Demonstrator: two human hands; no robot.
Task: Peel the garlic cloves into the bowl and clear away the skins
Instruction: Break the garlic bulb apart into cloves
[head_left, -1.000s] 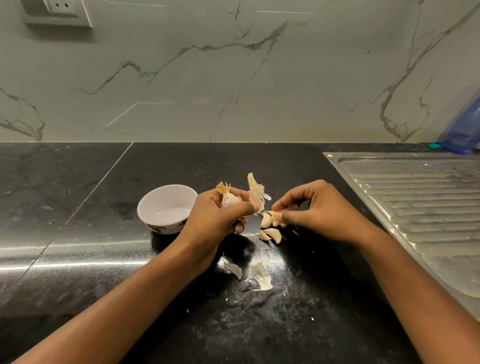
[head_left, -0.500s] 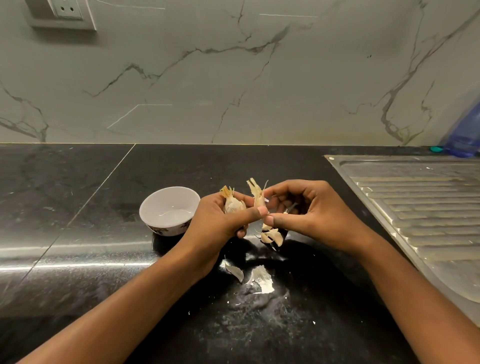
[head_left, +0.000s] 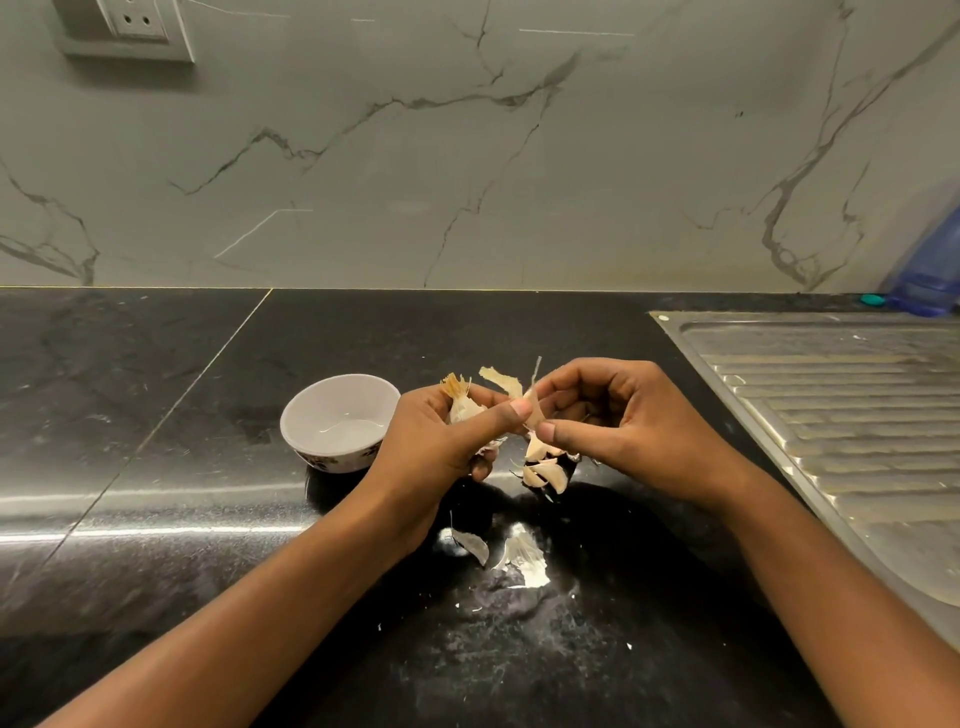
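My left hand (head_left: 436, 441) grips a garlic bulb piece (head_left: 464, 405) with a tufted root end pointing up. My right hand (head_left: 623, 431) pinches a strip of papery skin (head_left: 532, 410) between thumb and forefinger, right beside my left thumb. Another curl of skin (head_left: 501, 379) sticks up between the hands. A few loose cloves (head_left: 545, 470) lie on the black counter (head_left: 208, 519) just below the hands. A small white bowl (head_left: 311, 410) stands to the left of my left hand, and no clove is visible in it.
Peeled skins (head_left: 522, 553) and small flakes lie on the counter nearer to me. A steel sink drainboard (head_left: 841, 415) fills the right side. A blue bottle (head_left: 930, 280) stands at the far right against the marble wall. A wall socket (head_left: 137, 21) is at top left.
My right hand rose from the cloves on the counter to the bulb in my left hand and took hold of a strip of skin. My left hand stayed put.
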